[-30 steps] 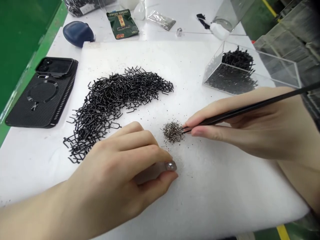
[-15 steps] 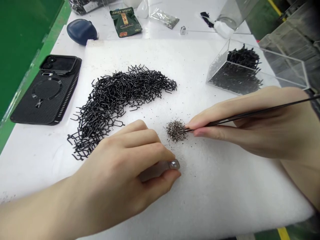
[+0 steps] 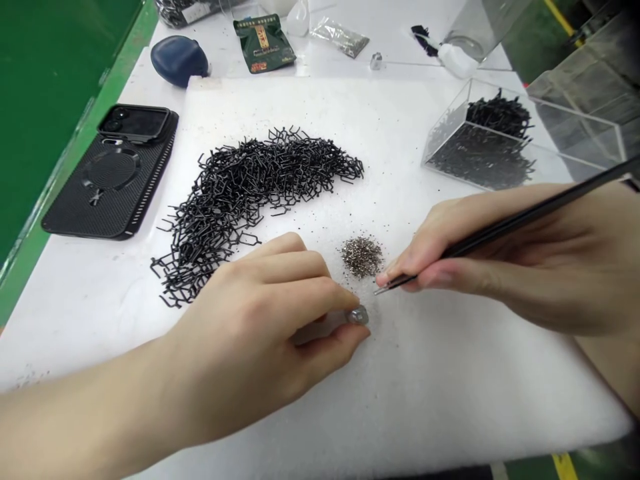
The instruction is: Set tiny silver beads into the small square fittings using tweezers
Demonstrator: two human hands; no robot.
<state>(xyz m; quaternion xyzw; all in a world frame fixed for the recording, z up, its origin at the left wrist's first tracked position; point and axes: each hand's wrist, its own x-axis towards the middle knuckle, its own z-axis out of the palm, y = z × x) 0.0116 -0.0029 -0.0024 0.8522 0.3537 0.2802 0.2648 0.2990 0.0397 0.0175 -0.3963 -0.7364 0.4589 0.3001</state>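
Observation:
Between thumb and forefinger, my left hand (image 3: 270, 327) pinches a small shiny metal block (image 3: 359, 315); the fingers cover part of it. My right hand (image 3: 505, 257) grips black tweezers (image 3: 480, 239) like a pen. Their tips are just above and right of the metal block, apart from it; a tiny speck may sit at the tips, too small to make out. A little pile of tiny metallic grains (image 3: 362, 257) lies on the white foam sheet (image 3: 425, 393), just beyond both hands. Behind my left hand curves a heap of thin, bent black pieces (image 3: 260, 177).
A clear box (image 3: 480, 147) with black pieces lies at the right. On the left is a black-cased phone (image 3: 110, 170), with a dark blue bulb (image 3: 179, 60) beyond. A green pouch (image 3: 264, 43), a clear bag (image 3: 343, 37) and a small metal block (image 3: 376, 61) line the back.
The tweezers have left the grain pile and come nearer to me, close to the block in my left hand. The whole view has shifted slightly; my left hand keeps its pinch.

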